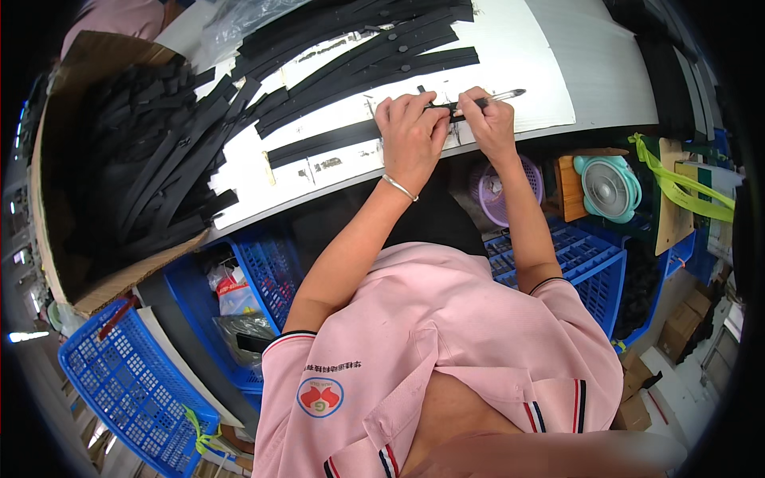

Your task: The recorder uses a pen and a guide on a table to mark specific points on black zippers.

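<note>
A black fabric strap [327, 145] lies across the white board [526, 40] near its front edge. My left hand [410, 137] is closed on the strap's right end, thumb and fingertips holding it down against the board. Just to its right, my right hand [492, 126] pinches a thin tool that looks like a small paintbrush [508, 95]. Its silvery part and dark tip point away to the right. The tool's other end and the strap's end meet between my hands, partly hidden by my fingers. Other black straps [358, 80] lie loosely side by side beyond my left hand.
A cardboard box [48, 199] piled with black straps [119, 151] stands at the left, against the board. Blue plastic crates [135, 390] sit below on both sides. Under the table's right side are a purple basket [535, 179] and a turquoise fan [610, 190].
</note>
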`<state>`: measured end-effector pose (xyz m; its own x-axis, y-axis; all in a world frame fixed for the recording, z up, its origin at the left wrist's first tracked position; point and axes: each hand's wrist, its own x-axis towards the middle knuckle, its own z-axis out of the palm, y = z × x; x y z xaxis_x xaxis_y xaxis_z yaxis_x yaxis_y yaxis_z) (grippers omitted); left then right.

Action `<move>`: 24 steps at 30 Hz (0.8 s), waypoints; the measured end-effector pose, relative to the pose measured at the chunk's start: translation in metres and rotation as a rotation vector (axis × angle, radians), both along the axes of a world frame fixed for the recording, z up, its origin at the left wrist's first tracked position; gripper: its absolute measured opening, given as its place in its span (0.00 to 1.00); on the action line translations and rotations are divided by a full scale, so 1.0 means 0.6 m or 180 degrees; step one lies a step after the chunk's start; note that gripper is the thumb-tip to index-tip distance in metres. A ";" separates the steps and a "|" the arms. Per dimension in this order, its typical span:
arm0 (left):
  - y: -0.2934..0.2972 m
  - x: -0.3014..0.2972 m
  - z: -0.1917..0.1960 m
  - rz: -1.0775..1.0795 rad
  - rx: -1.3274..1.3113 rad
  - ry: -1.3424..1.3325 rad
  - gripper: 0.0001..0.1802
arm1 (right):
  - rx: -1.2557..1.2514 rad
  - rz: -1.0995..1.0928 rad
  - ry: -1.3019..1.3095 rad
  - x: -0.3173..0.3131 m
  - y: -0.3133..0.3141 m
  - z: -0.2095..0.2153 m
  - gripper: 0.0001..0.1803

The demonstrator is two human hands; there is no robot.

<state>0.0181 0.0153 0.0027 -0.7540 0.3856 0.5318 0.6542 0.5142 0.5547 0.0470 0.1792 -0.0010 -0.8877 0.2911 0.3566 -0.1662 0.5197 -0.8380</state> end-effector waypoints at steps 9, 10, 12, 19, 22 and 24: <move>-0.003 0.000 -0.003 0.0042 0.0029 -0.0092 0.06 | 0.0610 0.0376 0.0054 -0.002 0.009 0.002 0.10; -0.004 0.001 -0.002 0.0000 -0.0010 -0.0129 0.06 | 0.0645 0.0424 0.0034 0.000 0.011 -0.001 0.10; -0.010 0.015 0.008 -0.0006 -0.0181 -0.0115 0.14 | -0.0671 0.0278 -0.0216 0.009 0.011 -0.007 0.11; -0.033 0.021 0.004 0.0024 -0.0642 -0.0334 0.23 | -0.0609 -0.0497 0.0179 0.024 0.003 -0.013 0.12; -0.030 -0.053 -0.004 0.0000 -0.0608 -0.0310 0.24 | -0.0698 -0.0513 0.0131 0.017 -0.008 -0.011 0.11; -0.032 -0.089 -0.002 -0.0018 -0.0634 -0.0319 0.23 | -0.0943 -0.0307 0.0235 0.013 -0.016 0.001 0.11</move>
<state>-0.0352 -0.0040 0.0014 -0.7968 0.4798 0.3673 0.6040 0.6167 0.5048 0.0547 0.1695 -0.0007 -0.8258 0.4735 0.3062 -0.1941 0.2712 -0.9428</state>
